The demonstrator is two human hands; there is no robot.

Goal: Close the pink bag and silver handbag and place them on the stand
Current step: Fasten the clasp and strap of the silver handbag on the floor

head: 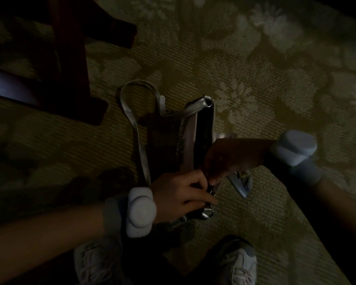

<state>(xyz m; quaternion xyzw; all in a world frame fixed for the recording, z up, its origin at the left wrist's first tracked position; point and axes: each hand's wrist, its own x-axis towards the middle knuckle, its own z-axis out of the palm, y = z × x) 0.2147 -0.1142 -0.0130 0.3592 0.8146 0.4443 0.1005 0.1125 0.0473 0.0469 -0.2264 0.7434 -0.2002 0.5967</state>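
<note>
Left hand (179, 194) grips the open handbag's (201, 128) six-o'clock end to steady it; right hand (228, 159) pinches there, likely the zip pull.

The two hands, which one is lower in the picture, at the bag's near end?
The left hand, gripping the silver handbag's near end; the right hand sits higher.

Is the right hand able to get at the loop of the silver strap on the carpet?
Probably not right away: the right hand is busy at the silver handbag, and the strap loop lies beyond the bag, on its far left.
</note>
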